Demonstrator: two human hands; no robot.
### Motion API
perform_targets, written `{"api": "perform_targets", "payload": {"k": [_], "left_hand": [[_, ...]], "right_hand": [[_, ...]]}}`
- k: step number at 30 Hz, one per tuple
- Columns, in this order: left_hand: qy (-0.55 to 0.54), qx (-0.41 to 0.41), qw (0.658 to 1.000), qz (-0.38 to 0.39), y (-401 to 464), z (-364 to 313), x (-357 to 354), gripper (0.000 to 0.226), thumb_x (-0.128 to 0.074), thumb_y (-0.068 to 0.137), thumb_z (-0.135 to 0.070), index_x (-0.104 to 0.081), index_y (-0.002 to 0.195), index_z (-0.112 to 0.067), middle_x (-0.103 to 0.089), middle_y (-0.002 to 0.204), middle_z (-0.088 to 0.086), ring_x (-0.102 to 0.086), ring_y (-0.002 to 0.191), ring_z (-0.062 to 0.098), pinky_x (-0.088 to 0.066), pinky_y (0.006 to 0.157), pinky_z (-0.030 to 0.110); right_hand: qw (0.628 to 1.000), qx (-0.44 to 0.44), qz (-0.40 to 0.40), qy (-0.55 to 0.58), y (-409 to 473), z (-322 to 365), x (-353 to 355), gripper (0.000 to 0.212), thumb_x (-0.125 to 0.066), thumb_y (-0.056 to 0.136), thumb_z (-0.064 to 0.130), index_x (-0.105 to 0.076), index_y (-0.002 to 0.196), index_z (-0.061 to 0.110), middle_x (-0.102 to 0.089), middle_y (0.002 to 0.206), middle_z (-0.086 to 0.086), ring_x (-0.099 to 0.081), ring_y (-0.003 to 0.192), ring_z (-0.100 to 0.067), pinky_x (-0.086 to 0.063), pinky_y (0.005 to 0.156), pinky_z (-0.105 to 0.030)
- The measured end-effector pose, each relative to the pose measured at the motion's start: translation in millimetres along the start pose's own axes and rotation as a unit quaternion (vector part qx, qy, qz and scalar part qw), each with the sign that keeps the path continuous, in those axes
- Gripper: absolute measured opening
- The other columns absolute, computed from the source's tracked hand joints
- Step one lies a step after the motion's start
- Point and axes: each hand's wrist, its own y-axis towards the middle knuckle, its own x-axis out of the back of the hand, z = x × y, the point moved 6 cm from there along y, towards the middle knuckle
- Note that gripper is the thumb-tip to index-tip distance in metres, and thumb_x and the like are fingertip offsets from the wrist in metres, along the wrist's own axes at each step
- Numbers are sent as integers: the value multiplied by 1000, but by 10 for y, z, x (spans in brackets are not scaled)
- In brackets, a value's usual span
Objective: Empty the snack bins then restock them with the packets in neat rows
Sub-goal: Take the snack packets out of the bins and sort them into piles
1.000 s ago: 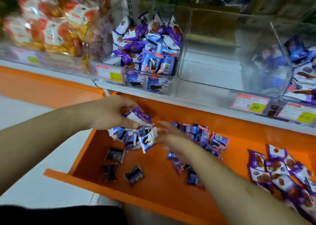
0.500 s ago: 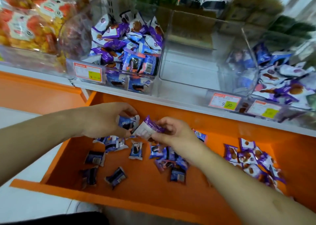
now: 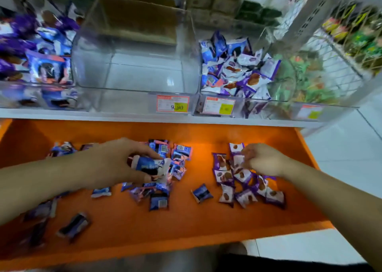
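Orange shelf tray (image 3: 206,220); blue-white pkts w/ black cookie print (image 3: 159,202); purple-white pkts w/ brown biscuit print (image 3: 226,195); clear plastic bin (image 3: 134,69); orange-yellow price tag (image 3: 172,104).

Empty bin (image 3: 134,65) sits between two filled bins (image 3: 237,69) on the shelf (image 3: 144,117); below, packets (image 3: 246,180) lie scattered across the tray (image 3: 165,226).

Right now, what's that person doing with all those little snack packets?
A person is sorting snack packets spread on an orange shelf. The left hand holds a small bunch of blue packets, and the right hand is picking at the pile of purple-and-white packets. Above, the middle clear bin is empty, while the bin to its right still holds a jumble.
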Motion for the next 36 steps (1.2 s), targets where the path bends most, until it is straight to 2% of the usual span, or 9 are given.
{"api": "perform_targets", "payload": {"k": [5, 10, 15, 21, 23, 27, 30, 34, 36], "left_hand": [[-162, 24, 985, -51, 235, -290, -234, 30, -88, 81, -29, -70, 105, -31, -74, 80, -24, -69, 70, -8, -49, 56, 10], [-251, 28, 966, -51, 299, -452, -446, 23, -83, 87, -22, -73, 108, -24, -79, 95, -8, -77, 86, 11, -64, 80, 33], [-249, 54, 965, -60, 322, -198, -457, 15, -77, 93, -18, -74, 106, -23, -79, 94, -4, -77, 80, 15, -65, 78, 42], [-119, 137, 978, -101, 231, 817, -64, 6, -77, 93, -20, -74, 88, -22, -75, 76, -9, -74, 71, 15, -60, 58, 35], [-55, 169, 979, -98, 127, 1221, 74, 17, -81, 89, -27, -76, 105, -25, -77, 88, -6, -74, 78, 19, -61, 70, 40], [100, 225, 968, -53, -83, 1755, 205, 70, -81, 87, -43, -48, 148, -30, -69, 118, 2, -66, 87, 18, -51, 73, 25], [84, 214, 973, -20, -135, 1930, 103, 62, -80, 87, -45, -54, 142, -34, -65, 112, -4, -66, 101, 17, -52, 83, 26], [96, 135, 985, 49, -74, 1905, -217, 37, -76, 91, -33, -64, 126, -34, -64, 106, -14, -61, 89, -1, -50, 77, 12], [85, 123, 987, 65, -16, 1928, -324, 38, -80, 87, -36, -64, 122, -35, -66, 112, -13, -63, 100, 5, -54, 89, 22]], "right_hand": [[932, 163, 157, 281, -425, 824, -237, 26, -69, 102, 18, -69, 128, 18, -75, 123, -5, -76, 107, -22, -63, 93, -44], [929, 217, 133, 268, -489, 1131, -348, 24, -72, 100, 28, -71, 122, 19, -71, 125, 0, -73, 106, -17, -66, 82, -46], [935, 199, 117, 269, -424, 1229, -529, 27, -71, 101, 29, -71, 124, 15, -71, 123, 0, -75, 97, -17, -67, 77, -43], [979, 153, 104, 84, 20, 1118, -878, 26, -66, 100, 19, -69, 126, 23, -75, 103, -4, -73, 78, -15, -61, 65, -32], [983, 141, 110, 41, 139, 1055, -998, 28, -64, 97, 12, -69, 120, 27, -76, 98, -5, -68, 67, -18, -52, 53, -32], [981, 136, 132, -36, 325, 978, -1198, 41, -69, 95, 6, -66, 125, 33, -68, 125, 3, -71, 98, -18, -61, 69, -34], [968, 151, 124, -159, 465, 848, -1334, 53, -79, 91, 14, -63, 138, 31, -58, 142, 8, -61, 112, -8, -48, 73, -15], [954, 147, 146, -215, 630, 676, -1630, 73, -89, 81, 29, -56, 146, 28, -54, 151, 3, -55, 131, -16, -52, 102, -30], [942, 143, 151, -264, 696, 591, -1808, 83, -89, 80, 38, -48, 151, 29, -50, 152, 5, -52, 135, -17, -49, 108, -33]]}}
